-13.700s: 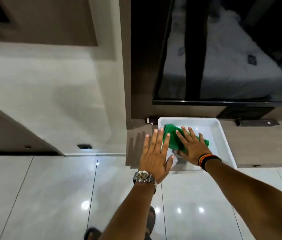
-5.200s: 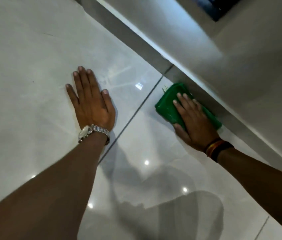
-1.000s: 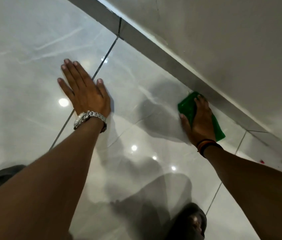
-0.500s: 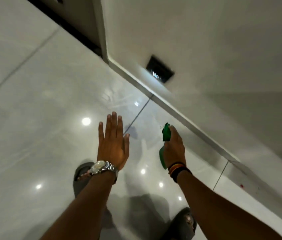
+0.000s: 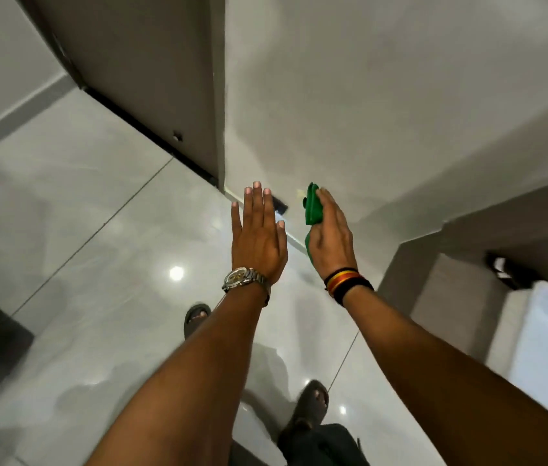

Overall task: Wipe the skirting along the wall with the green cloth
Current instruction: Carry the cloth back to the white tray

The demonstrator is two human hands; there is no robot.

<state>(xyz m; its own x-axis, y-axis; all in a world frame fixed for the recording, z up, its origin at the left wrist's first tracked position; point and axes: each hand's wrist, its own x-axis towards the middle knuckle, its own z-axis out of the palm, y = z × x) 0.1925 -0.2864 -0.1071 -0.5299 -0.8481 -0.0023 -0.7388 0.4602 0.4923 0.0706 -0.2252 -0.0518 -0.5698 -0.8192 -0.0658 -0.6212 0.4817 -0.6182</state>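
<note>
Both hands raised above the floor [image 5: 64, 203]. Right hand [image 5: 331, 242] fingers closed around the green cloth [image 5: 312, 210] (folded), near the wall [image 5: 383, 95]. Left hand [image 5: 259, 240] flat, fingers spread, empty.

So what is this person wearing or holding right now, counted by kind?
Green cloth: 1
Wristwatch: 1
Wristbands: 1 stack, exact count unclear
Sandals: 2
Total: 5

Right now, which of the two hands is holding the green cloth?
The right hand, the one with the striped wristband, holds the green cloth. The left hand, wearing the watch, is open and flat, holding nothing.
</note>
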